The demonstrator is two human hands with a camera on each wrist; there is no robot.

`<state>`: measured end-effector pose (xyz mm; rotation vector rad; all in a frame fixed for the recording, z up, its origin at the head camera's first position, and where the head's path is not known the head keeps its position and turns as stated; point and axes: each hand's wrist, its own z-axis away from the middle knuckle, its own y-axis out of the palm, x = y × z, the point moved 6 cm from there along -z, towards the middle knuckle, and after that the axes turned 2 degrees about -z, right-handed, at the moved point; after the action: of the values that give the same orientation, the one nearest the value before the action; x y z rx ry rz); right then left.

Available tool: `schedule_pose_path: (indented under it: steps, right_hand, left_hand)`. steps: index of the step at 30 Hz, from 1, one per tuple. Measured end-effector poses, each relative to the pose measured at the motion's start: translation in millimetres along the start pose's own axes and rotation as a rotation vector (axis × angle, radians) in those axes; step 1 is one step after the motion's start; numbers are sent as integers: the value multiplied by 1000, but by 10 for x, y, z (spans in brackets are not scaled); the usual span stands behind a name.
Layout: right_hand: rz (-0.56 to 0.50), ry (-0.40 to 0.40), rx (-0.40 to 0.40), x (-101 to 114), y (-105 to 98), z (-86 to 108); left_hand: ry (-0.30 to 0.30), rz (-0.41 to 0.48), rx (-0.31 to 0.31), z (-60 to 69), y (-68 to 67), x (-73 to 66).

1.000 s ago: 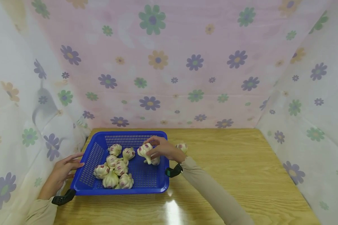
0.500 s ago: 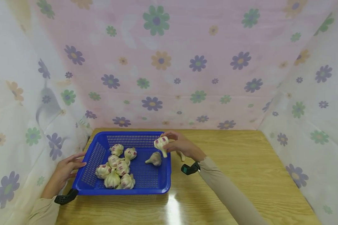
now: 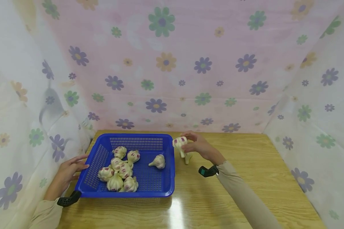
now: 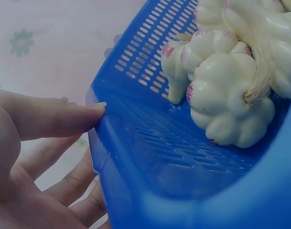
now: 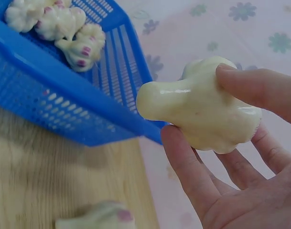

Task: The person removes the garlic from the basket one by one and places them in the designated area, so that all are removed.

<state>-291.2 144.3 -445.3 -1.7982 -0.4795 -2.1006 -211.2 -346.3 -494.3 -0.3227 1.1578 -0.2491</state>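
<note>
My right hand [image 3: 199, 146] holds a garlic bulb [image 3: 179, 142] in the air just beyond the right rim of a blue plastic basket [image 3: 126, 194]. In the right wrist view, thumb and fingers grip the bulb [image 5: 202, 107], its stem pointing left. My left hand [image 3: 66, 173] grips the basket's left edge; the left wrist view has the thumb [image 4: 64, 114] on the rim and the fingers along the outer wall. Several garlic bulbs [image 3: 114, 183] are heaped in the basket's left half. A single bulb [image 3: 159, 161] lies apart at its right side.
Another garlic bulb [image 3: 187, 158] lies on the wooden table [image 3: 235, 178], right of the basket and partly hidden behind the held one. A flowered cloth [image 3: 177, 63] encloses the table at the back and both sides.
My right hand has carried the garlic bulb rightward from above the basket to past its right rim. My left hand stays on the basket edge.
</note>
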Motion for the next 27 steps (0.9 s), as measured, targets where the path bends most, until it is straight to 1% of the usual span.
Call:
schedule_pose_path:
  steps: [4,12,17,27]
  right_hand:
    - [-10,9,-23,-16,-115,66]
    - [1,5,-70,-72,-359,181]
    - [0,6,-96,-116,-499,249]
    - [46,22,-143,-255,-736,393]
  left_hand:
    - [-9,4,-2,9,-7,28]
    - [20,31,4,31,-4,-7]
    - [4,51,-4,43,2,-23]
    - [17,51,10,51,1,-20]
